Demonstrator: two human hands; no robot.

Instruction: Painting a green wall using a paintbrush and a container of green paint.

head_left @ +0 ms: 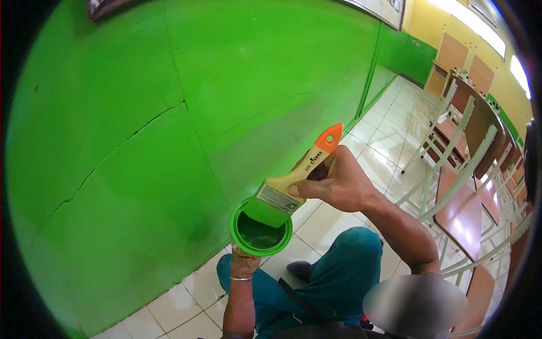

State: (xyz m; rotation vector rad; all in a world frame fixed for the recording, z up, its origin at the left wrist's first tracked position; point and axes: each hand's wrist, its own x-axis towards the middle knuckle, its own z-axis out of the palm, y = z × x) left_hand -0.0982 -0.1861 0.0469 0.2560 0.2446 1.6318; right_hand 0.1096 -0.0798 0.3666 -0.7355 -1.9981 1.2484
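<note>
My right hand [333,179] grips a flat paintbrush [299,169] by its pale wooden handle, which ends in an orange tip with a hole. The brush slants downward, and its green-coated bristles [261,211] reach into the mouth of a paint can [234,229]. Green paint covers the can's rim, and dark green paint shows inside. Beneath the can, my left hand [246,262] is closed around its lower part; most of those fingers are hidden by the can. A band circles my left wrist.
A green wall [124,141] with cracks rises close on the left and ahead. A greyish patch [271,141] marks its lower part. Chairs [460,209] with wooden seats and pale metal frames crowd the right. White floor tiles [322,229] lie under my bent legs.
</note>
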